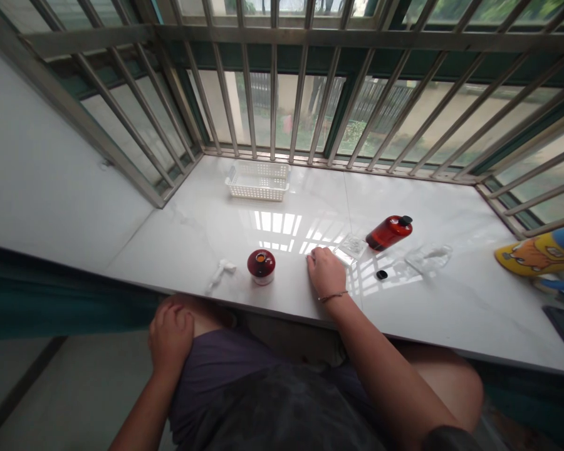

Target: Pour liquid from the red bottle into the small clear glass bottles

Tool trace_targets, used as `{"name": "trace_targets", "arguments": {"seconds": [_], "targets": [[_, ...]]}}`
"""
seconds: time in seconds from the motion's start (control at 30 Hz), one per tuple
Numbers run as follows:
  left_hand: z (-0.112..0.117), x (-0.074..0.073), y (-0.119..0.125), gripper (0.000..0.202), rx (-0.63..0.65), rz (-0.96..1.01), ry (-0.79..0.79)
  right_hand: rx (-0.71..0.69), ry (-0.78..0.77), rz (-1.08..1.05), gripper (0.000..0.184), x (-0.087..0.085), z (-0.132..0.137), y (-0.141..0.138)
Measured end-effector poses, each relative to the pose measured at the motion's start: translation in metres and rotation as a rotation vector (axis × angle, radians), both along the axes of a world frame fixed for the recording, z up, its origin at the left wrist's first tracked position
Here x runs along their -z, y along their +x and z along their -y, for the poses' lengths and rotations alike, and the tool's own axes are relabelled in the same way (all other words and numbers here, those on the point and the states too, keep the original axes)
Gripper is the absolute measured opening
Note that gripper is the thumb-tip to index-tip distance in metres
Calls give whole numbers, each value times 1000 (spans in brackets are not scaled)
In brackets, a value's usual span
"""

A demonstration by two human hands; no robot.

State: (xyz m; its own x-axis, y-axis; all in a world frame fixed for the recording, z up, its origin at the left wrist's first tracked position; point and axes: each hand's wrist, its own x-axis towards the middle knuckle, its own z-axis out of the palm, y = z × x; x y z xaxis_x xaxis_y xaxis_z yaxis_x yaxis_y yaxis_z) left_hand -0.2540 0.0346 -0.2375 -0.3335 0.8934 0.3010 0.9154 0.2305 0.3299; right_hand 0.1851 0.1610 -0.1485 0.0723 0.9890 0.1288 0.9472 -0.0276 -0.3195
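Our right hand [326, 272] rests with released fingers on the marble sill [451, 313], near a square glass dish [352, 246]; our left hand [171, 335] lies loosely curled on our knee [207, 313], grasping nothing.

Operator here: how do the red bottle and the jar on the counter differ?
The bottle lies on its side, while the jar stands upright. The bottle is long and slim; the jar is short and squat. The bottle has a black cap, while the jar has a dark red top with an orange centre over a pale base. Both are reddish and sit on the white marble counter.
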Motion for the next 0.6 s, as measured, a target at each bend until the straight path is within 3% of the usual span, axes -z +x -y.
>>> {"name": "trace_targets", "arguments": {"seconds": [0.1,0.23,0.37,0.47,0.6], "targets": [[0,0,0,38,-1,-10,-9,-143,-20,-7,21,0,13,-22],[0,0,0,39,-12,-20,-6,-431,-73,-41,22,-2,57,-54],[0,-2,1,38,7,-20,3,-630,-111,-118,7,-8,94,-64],[0,-3,3,36,-1,-13,4,-558,-101,-156,9,-12,86,-47],[0,-2,2,39,-6,-32,11,-261,-59,-111,22,-15,34,-11]]}}
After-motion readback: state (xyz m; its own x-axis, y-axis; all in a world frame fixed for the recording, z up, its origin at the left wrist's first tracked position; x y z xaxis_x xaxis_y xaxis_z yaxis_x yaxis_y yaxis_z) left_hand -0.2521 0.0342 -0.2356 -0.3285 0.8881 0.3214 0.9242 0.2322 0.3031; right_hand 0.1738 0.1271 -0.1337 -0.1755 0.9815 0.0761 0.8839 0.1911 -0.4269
